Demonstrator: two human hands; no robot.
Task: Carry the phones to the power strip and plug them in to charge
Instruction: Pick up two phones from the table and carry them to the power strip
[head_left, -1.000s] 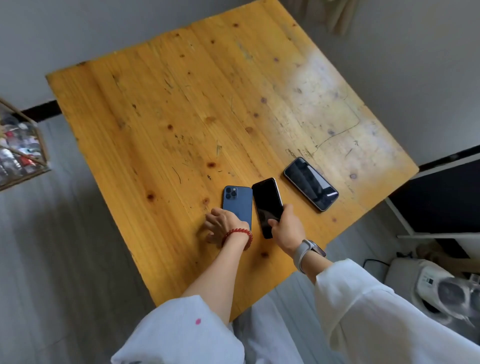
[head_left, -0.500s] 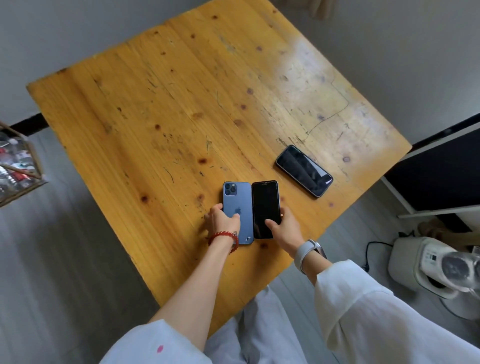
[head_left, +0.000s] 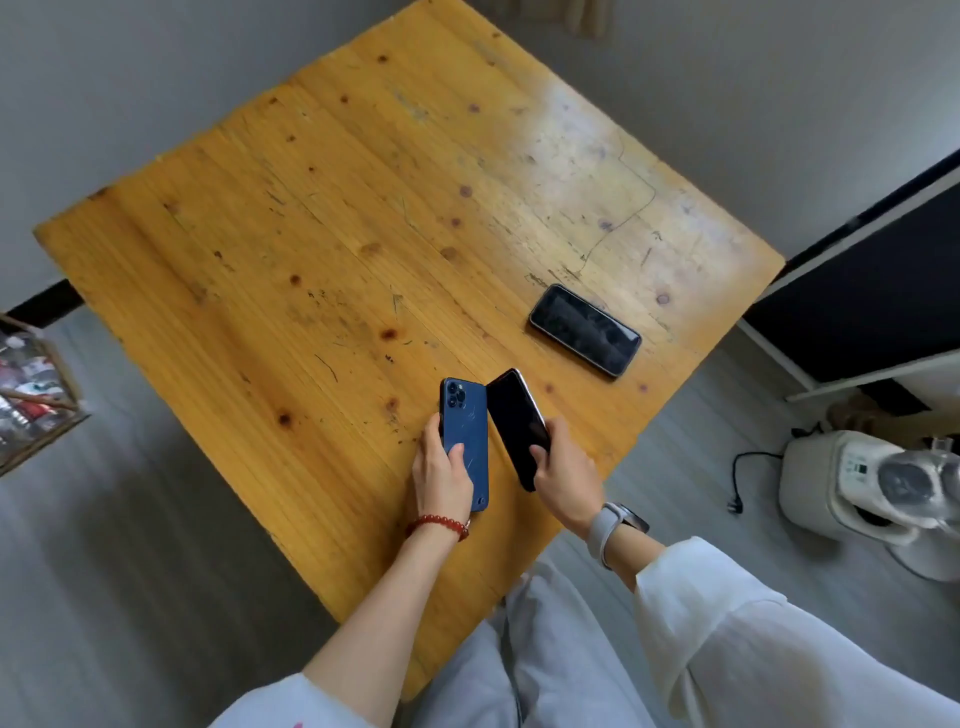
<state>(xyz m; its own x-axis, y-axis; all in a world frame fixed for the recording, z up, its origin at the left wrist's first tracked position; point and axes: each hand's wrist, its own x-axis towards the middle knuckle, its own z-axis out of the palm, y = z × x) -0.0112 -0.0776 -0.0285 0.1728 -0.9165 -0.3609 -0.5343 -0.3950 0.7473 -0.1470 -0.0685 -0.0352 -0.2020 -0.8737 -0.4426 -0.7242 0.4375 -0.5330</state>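
My left hand (head_left: 441, 475) grips a blue phone (head_left: 466, 431), back side up, lifted just above the wooden table (head_left: 322, 249). Close beside it my right hand (head_left: 563, 475) holds a black phone (head_left: 517, 423), screen up and tilted to the right. The top corners of the two phones almost touch. A third phone (head_left: 584, 329) with a dark screen lies flat on the table, farther right near the edge. No power strip is in view.
A white appliance (head_left: 852, 486) with a loose black cord and plug (head_left: 740, 480) stands on the grey floor at the right. A dark cabinet (head_left: 872, 306) is behind it. A wooden crate of small items (head_left: 31, 395) sits at the left edge.
Both phones lay side by side on the table under my hands; now each hand has picked one up, and the black phone tilts to the right.
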